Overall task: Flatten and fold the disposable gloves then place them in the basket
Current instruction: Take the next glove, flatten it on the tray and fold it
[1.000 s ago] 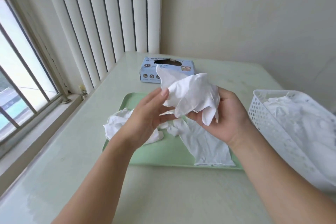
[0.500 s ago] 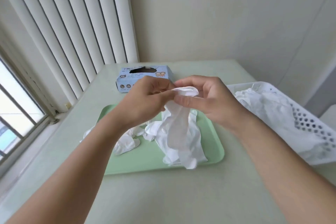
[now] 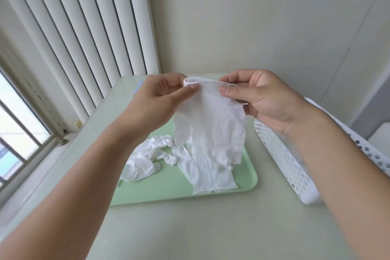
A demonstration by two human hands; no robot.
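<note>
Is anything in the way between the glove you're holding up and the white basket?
Nothing visible blocks it. Both hands, left and right, pinch the held glove by its cuff above the green tray. The white basket sits just right of the tray, beneath the right forearm, with only bare table between them.

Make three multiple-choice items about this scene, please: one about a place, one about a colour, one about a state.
1. Where does the white basket stand?
A. to the right of the tray
B. on the tray
C. on the windowsill

2. What colour is the tray?
A. blue
B. light green
C. red

3. How is the held glove kept up?
A. it lies flat on the table
B. one hand crushes it into a ball
C. both hands pinch its cuff and it hangs down

Answers:
1 A, the basket stands past the tray's right edge.
2 B, its bare surface is pale green.
3 C, the left hand and right hand pinch the cuff.
</note>
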